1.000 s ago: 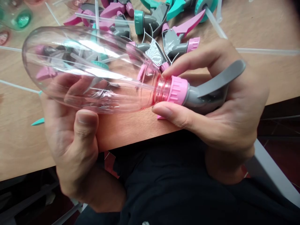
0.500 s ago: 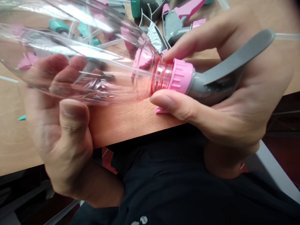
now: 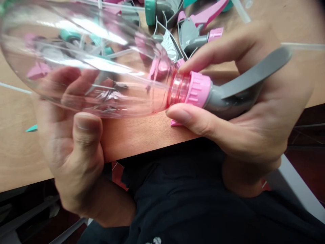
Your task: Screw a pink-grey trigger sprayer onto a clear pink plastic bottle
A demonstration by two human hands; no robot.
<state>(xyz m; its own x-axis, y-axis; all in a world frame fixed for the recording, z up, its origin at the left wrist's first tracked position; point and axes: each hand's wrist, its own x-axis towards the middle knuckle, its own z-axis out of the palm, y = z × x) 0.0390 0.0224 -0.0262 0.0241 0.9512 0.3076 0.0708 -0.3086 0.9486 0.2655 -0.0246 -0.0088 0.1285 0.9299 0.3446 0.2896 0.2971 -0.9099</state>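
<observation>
A clear, pink-tinted spray bottle (image 3: 122, 98) lies sideways in the air above the table. My left hand (image 3: 78, 152) is wrapped round its body from below; its fingers show through the plastic. At the bottle's neck sits the pink ribbed collar (image 3: 198, 88) of a grey trigger spray head (image 3: 228, 98), with some of the neck thread bare. My right hand (image 3: 254, 112) is closed about the spray head, thumb and forefinger reaching past the collar to the neck. The grey trigger lever sticks out beside the palm. A thin tube runs inside the bottle.
Behind the bottle lie loose spray heads, among them a grey and pink one (image 3: 193, 30) and one with a green collar (image 3: 150, 12). Thin clear tubes (image 3: 302, 45) and a green scrap (image 3: 31, 128) rest on the wooden table (image 3: 142, 139), whose edge is close to my body.
Both hands and the bottle appear slightly lower and further right in view, along with much of the background. The grip of each hand looks the same, and the collar remains at the neck.
</observation>
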